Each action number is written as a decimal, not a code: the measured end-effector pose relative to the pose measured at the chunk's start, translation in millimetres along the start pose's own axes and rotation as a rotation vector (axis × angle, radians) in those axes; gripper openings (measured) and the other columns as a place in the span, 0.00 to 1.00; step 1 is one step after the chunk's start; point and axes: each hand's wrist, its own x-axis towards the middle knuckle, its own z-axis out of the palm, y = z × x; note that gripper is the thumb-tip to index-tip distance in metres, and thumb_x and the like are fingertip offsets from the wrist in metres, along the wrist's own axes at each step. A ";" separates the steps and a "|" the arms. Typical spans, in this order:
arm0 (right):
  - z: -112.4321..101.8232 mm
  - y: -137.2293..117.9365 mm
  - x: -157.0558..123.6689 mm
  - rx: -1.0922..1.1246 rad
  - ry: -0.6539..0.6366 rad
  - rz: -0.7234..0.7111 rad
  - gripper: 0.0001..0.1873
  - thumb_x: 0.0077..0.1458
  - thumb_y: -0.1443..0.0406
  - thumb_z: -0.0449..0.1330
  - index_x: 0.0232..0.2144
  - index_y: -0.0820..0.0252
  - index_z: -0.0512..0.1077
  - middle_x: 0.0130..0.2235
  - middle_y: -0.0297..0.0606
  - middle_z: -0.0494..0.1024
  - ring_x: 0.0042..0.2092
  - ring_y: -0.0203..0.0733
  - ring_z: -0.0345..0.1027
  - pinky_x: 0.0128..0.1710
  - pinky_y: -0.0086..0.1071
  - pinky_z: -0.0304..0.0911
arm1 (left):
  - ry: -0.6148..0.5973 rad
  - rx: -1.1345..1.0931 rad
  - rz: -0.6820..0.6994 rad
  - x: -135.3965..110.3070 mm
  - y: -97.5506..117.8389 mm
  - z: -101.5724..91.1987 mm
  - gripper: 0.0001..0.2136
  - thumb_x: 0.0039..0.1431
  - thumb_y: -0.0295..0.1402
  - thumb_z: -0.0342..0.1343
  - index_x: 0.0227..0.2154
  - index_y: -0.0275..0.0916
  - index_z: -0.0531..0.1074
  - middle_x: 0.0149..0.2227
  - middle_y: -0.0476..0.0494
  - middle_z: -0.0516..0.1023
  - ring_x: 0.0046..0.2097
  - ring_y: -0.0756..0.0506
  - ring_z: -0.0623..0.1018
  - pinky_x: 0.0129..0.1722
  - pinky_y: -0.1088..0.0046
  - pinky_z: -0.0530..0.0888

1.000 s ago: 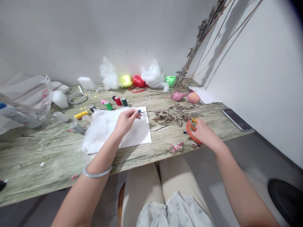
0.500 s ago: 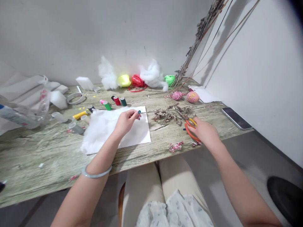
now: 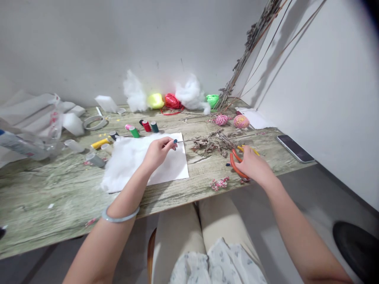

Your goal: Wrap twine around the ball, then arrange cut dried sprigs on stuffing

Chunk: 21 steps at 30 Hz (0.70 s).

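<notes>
My left hand is over the right part of a white sheet, thumb and fingertips pinched on a thin dark twig that points right toward a heap of dried leaves. My right hand grips scissors with orange and yellow handles, at the right side of the heap. The handles are spread apart, and the blades reach into the dried leaves, partly lost among them. Fluffy white cotton covers the left part of the sheet.
Thread spools stand behind the sheet. Yarn balls, cotton tufts and coloured ribbon rolls lie farther back. A phone rests at the right edge. Tall dried stems lean on the wall. Pink-white bits lie near the front edge.
The scissors' handles have spread wider, one yellow part now showing beyond my right hand. My left hand has hardly moved.
</notes>
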 end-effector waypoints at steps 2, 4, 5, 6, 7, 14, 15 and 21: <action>1.6 1.1 -0.1 0.015 0.004 -0.011 0.34 0.51 0.42 0.57 0.48 0.62 0.62 0.50 0.54 0.76 0.46 0.57 0.73 0.34 0.36 0.59 | -0.013 0.016 0.013 -0.1 -0.5 0.0 0.14 0.58 0.41 0.51 0.23 0.40 0.74 0.27 0.46 0.79 0.30 0.46 0.74 0.32 0.73 0.65; 0.3 1.5 0.4 0.009 0.012 -0.009 0.29 0.53 0.44 0.56 0.46 0.60 0.63 0.47 0.51 0.77 0.45 0.55 0.74 0.33 0.36 0.57 | -0.018 0.030 0.019 -0.1 -0.8 -0.1 0.15 0.58 0.41 0.50 0.23 0.40 0.74 0.27 0.46 0.79 0.30 0.46 0.74 0.32 0.73 0.65; -1.3 1.5 1.0 0.001 0.007 -0.005 0.26 0.54 0.45 0.55 0.44 0.59 0.64 0.45 0.48 0.78 0.43 0.54 0.74 0.32 0.35 0.56 | -0.015 0.035 0.019 0.0 -0.8 -0.3 0.15 0.58 0.41 0.50 0.23 0.40 0.74 0.27 0.46 0.79 0.30 0.46 0.74 0.32 0.73 0.65; -3.1 1.4 1.6 -0.010 -0.009 -0.002 0.23 0.56 0.46 0.55 0.43 0.57 0.64 0.43 0.46 0.79 0.42 0.53 0.74 0.30 0.35 0.55 | -0.008 0.040 0.018 0.1 -0.9 -0.5 0.15 0.59 0.41 0.50 0.23 0.40 0.74 0.27 0.46 0.79 0.30 0.47 0.74 0.32 0.73 0.65; -4.9 1.4 2.3 -0.024 -0.031 0.003 0.21 0.57 0.47 0.54 0.41 0.56 0.65 0.41 0.45 0.79 0.40 0.52 0.75 0.30 0.34 0.53 | -0.001 0.042 0.016 0.2 -0.8 -0.7 0.15 0.59 0.41 0.50 0.23 0.40 0.74 0.27 0.46 0.79 0.30 0.47 0.74 0.32 0.73 0.65; -6.8 5.0 5.5 -0.086 -0.058 0.011 0.18 0.61 0.50 0.50 0.41 0.55 0.67 0.35 0.45 0.80 0.35 0.50 0.73 0.27 0.33 0.48 | 0.025 0.031 -0.014 0.8 1.4 -0.3 0.15 0.58 0.41 0.50 0.23 0.39 0.74 0.27 0.46 0.79 0.29 0.47 0.74 0.31 0.74 0.66; -5.6 6.3 6.1 -0.069 -0.048 0.009 0.17 0.60 0.50 0.50 0.40 0.55 0.67 0.34 0.45 0.79 0.35 0.49 0.73 0.27 0.33 0.47 | 0.021 0.034 -0.014 0.7 1.6 -0.4 0.15 0.58 0.41 0.50 0.23 0.39 0.74 0.27 0.46 0.79 0.30 0.47 0.74 0.32 0.74 0.66; 4.4 16.8 12.1 0.463 -0.056 -0.049 0.11 0.55 0.54 0.54 0.29 0.54 0.62 0.23 0.32 0.69 0.23 0.37 0.61 0.24 0.29 0.49 | 0.020 0.034 -0.025 1.8 -1.4 -3.1 0.15 0.59 0.41 0.49 0.25 0.38 0.74 0.29 0.46 0.80 0.31 0.47 0.74 0.33 0.74 0.67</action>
